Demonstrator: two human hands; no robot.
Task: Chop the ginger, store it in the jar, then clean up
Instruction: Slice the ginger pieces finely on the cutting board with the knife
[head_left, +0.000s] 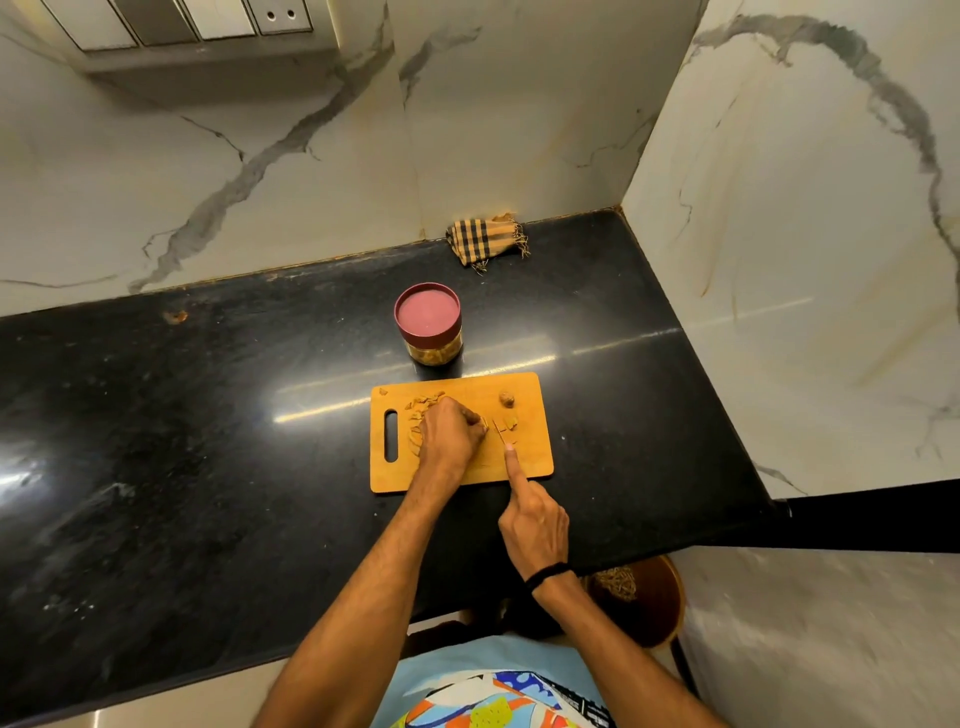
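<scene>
Ginger (427, 403) was under the blade on the cutting board (530, 462) at inspection. Left hand (451, 432) had its fingers curled down over the piece being cut, clamping it to the wood. That piece was almost wholly hidden under the knuckles. Judged purpose: tucked fingertips stay clear of the edge while steadying the root.

Right hand (535, 525) was closed round the handle of the knife (500, 432), forefinger laid straight along the spine, presumably to steer and press the narrow blade. Blade stood just to the right of the left hand's fingertips.

Cut slices were heaped beyond and to the left of the holding hand. A few pieces lay just right of the blade, and one uncut knob (507, 399) sat beyond it, within easy reach.

Jar (428, 332) stood beyond the left hand, just off the board's far edge, with its lid (427, 312) on. That placement looked convenient for the transfer. Yellowish contents showed through its clear wall. Cloth (488, 240) lay well beyond the jar against the wall, likely kept for wiping the counter (208, 415).

No brand, label or legible writing was found on jar, lid, board or knife.
</scene>
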